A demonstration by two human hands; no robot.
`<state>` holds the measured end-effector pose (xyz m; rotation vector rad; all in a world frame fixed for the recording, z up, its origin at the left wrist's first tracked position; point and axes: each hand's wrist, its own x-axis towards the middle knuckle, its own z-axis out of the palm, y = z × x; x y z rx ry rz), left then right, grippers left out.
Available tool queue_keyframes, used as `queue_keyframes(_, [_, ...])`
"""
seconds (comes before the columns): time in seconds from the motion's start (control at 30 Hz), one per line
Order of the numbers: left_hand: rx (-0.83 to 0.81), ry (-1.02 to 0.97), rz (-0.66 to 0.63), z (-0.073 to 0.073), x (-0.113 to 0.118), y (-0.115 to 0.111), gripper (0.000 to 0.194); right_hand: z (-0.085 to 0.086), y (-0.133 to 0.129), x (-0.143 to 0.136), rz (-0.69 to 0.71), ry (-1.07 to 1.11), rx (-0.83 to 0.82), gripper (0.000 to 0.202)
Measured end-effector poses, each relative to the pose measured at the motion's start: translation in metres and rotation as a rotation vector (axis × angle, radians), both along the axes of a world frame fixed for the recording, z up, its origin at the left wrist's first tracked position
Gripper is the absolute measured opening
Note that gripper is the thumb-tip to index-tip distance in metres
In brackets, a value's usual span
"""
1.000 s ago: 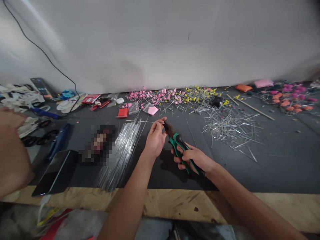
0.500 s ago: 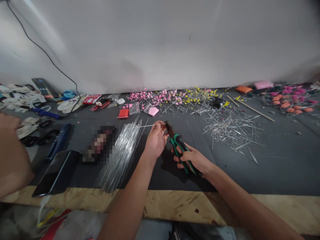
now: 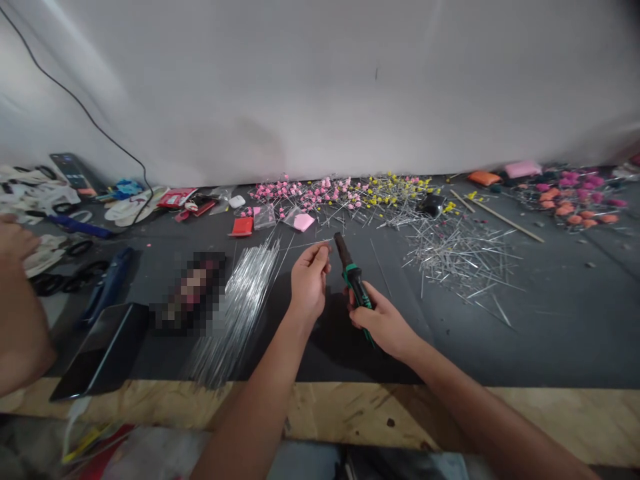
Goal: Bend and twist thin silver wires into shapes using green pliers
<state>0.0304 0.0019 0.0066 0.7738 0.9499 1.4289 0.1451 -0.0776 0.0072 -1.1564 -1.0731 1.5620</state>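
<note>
Between its pinched thumb and fingers, my left hand (image 3: 311, 277) holds a thin wire (image 3: 300, 244), which stretches off to the left. My right hand (image 3: 383, 317) is wrapped round green and black pliers (image 3: 355, 277). Their dark jaws point up and away, just right of my left fingertips and close to the wire's end; whether they touch it is unclear. To the left of my left hand lies a long bundle of straight silvery wires (image 3: 245, 293). A loose pile of short wires (image 3: 460, 257) is spread out on the right.
Pink-tipped wires (image 3: 305, 192) and yellow-tipped wires (image 3: 395, 190) lie along the wall. Left on the dark table (image 3: 550, 333) are a black phone (image 3: 103, 350), a blue tool (image 3: 107, 283) and scissors. Another person's arm (image 3: 20, 313) reaches in at the far left.
The pliers have turned in my right hand, with the handles now seen closer together. My left fingers have shifted on the wire. The view has moved slightly to the right.
</note>
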Motion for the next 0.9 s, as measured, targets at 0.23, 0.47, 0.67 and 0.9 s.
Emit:
queue_keyframes(0.23, [0.011,-0.031,0.045,0.004,-0.001,0.000,0.012,0.001,-0.003,-0.002,0.023,-0.094,0.045,0.014])
queue_keyframes(0.47, [-0.096,-0.045,0.140,0.009,0.001,-0.002,0.016,0.000,-0.001,-0.003,0.029,-0.076,0.039,0.016])
queue_keyframes(0.67, [-0.094,0.045,0.290,0.008,0.004,-0.003,0.021,0.001,0.000,-0.003,0.038,-0.126,0.032,0.015])
queue_keyframes(0.9, [-0.007,0.230,0.346,0.007,0.010,-0.004,0.026,0.002,0.003,-0.002,0.063,-0.138,-0.001,0.014])
